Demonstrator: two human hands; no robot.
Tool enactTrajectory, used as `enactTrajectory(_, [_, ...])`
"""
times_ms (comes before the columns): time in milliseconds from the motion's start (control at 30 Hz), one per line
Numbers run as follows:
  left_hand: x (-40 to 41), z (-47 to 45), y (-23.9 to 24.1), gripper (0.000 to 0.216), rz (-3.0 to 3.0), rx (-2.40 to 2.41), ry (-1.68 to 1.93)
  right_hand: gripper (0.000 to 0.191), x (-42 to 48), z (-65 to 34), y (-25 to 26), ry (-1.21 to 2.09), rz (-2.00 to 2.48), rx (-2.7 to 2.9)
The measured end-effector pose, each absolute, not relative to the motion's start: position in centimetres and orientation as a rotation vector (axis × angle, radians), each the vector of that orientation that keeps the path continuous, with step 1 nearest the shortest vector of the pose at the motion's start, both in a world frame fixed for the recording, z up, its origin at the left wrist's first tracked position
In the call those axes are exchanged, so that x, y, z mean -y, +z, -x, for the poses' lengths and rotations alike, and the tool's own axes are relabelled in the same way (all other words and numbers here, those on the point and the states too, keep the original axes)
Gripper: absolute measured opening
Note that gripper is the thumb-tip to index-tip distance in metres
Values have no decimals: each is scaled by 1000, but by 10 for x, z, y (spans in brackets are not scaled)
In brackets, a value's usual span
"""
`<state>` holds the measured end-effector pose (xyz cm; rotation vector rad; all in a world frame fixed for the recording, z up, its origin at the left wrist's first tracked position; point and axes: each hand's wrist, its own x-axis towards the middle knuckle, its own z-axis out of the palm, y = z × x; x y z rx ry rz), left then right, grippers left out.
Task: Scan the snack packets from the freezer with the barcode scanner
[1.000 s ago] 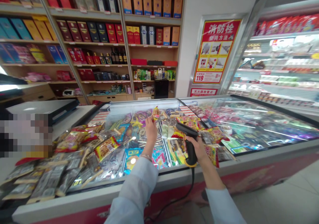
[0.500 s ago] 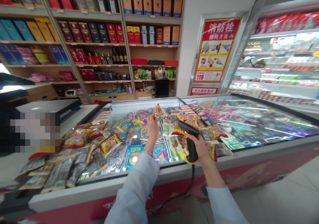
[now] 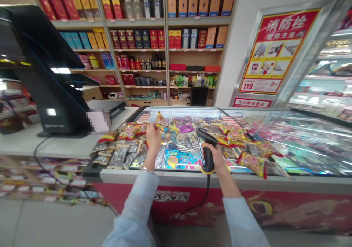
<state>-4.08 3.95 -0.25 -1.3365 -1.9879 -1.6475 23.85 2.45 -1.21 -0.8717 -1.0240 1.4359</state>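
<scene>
A small red-and-yellow snack packet is raised over the left part of a chest freezer, toward its back edge. The person's left hand pinches the packet's lower end, fingers nearly together. The right hand is wrapped around the grip of a black barcode scanner, held over the front half of the freezer; a dark cable hangs from the grip past the front edge.

Loose packets lie on the freezer's glass top. Red-and-yellow bags and grey packets with pale ends crowd the front left corner. More red-and-yellow bags lie right of the scanner, one reaching the front edge. Through the glass, blue packs show near the front edge and purple packs farther back.

Beside the freezer's left edge, a white table carries a black terminal; shelves beneath hold small packets. Behind, a wooden shelving unit holds rows of boxed goods and bottles. At far right, a lit display case holds goods too blurred to identify.
</scene>
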Motion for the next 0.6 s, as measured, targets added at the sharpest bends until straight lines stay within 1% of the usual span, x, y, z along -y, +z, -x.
enactTrajectory(100, [-12, 87, -5, 17, 1200, 2040, -1602, 30, -18, -207, -15, 1494, 850, 1067])
enactTrajectory(267, [34, 163, -17, 35, 972, 2113, -1537, 28, -10, -163, -17, 1576, 806, 1114])
enactTrajectory(367, [56, 199, -28, 38, 902, 2196, -1473, 27, -4, -143, -19, 1634, 794, 1118])
enactTrajectory(500, [75, 217, -41, 45, 861, 2350, -1385, 27, 3, -123, -26, 1705, 789, 1089])
enactTrajectory(600, [82, 213, -51, 46, 758, 2281, -1347, 27, 4, -112, -35, 1752, 783, 1064])
